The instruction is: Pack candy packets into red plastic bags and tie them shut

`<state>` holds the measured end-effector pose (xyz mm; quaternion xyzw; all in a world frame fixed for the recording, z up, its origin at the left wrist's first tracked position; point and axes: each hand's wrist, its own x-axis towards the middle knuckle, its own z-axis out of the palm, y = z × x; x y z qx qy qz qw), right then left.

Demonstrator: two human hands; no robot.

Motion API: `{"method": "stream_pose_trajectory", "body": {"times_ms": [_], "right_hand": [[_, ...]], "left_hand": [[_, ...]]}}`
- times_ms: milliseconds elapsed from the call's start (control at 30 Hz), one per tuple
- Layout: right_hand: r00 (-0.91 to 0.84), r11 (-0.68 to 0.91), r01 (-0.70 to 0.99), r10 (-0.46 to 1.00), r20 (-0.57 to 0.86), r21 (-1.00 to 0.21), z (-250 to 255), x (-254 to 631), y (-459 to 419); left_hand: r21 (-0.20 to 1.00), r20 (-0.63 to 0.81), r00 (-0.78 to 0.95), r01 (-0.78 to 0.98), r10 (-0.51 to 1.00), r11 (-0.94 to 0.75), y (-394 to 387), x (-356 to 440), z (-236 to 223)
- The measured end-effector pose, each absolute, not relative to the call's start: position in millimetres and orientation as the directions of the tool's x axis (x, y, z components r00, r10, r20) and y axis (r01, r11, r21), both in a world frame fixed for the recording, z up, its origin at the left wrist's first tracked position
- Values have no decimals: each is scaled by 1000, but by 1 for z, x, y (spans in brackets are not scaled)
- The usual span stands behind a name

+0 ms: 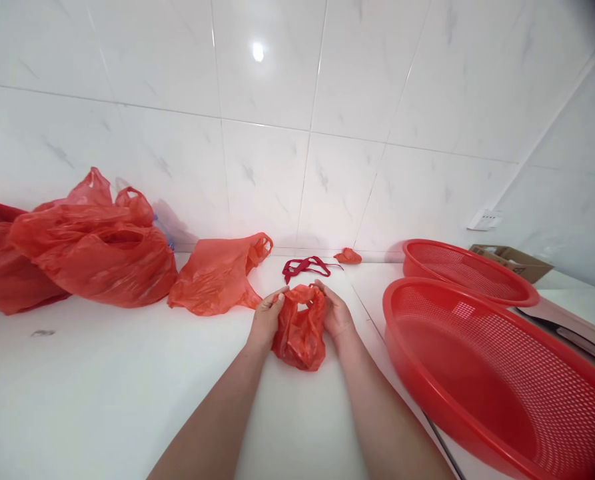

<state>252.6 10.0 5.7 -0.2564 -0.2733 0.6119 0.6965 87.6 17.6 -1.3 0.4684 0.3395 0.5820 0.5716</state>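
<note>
Nearest, the left hand (pixel 266 319) pinches one upper side of the small bag (pixel 300 337) between thumb and fingers, while the right hand (pixel 338 315) grips the opposite side, its fingers at the top edge and its thumb hard to make out. Held from both sides, the crumpled red plastic is drawn apart at the top, where a gap shows; its lower part hangs slack just over the white table (pixel 102 387), or on it, I cannot tell which. At three to four o'clock from the bag, the front basket (pixel 457 360) sits hollow side up, probably put aside so the hands have room. At ten o'clock the flat bag (pixel 212 273) lies loosely, handles towards the hands, seemingly within easy reach. Just beyond the fingers, at twelve o'clock, the red strap (pixel 288 272) lies in loose loops. At nine to ten o'clock, the bulging bag (pixel 102 253) slumps wide, its contents likely giving it a steady base. Close to the wall (pixel 267 160), a red bundle (pixel 350 256) rests at one o'clock, and at two o'clock are the back basket (pixel 457 263) and, past it, an open carton (pixel 527 267).
</note>
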Motion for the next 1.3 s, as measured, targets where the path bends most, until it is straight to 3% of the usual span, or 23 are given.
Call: {"method": "stream_pose_trajectory", "body": {"times_ms": [200, 467, 600, 767, 967, 1100, 1200, 1300], "right_hand": [[340, 290, -684, 938, 59, -669, -1, 284, 18], [487, 305, -452, 871, 55, -838, -4, 294, 21], [472, 251, -206, 872, 129, -946, -6, 269, 24], [249, 185, 74, 948, 198, -980, -8, 237, 19], [274, 174, 208, 934, 228, -963, -6, 241, 17], [273, 160, 276, 933, 237, -948, -6, 243, 16], [245, 152, 341, 938, 244, -928, -7, 239, 15], [224, 153, 417, 938, 264, -896, -10, 230, 15]], "left_hand": [[940, 196, -291, -215, 936, -264, 25, 75, -3], [946, 192, -348, -183, 918, -267, 26, 70, -5], [947, 248, -260, -138, 933, -290, 18, 79, -1], [937, 341, 145, 24, 929, -348, 3, 97, 2], [955, 288, 196, 9, 937, -296, -27, 83, 7], [956, 223, 197, 147, 955, -254, -59, 38, 9], [934, 250, -12, 266, 968, -238, -72, -15, 11], [896, 374, -460, 403, 806, -186, -67, -71, 16]]}}
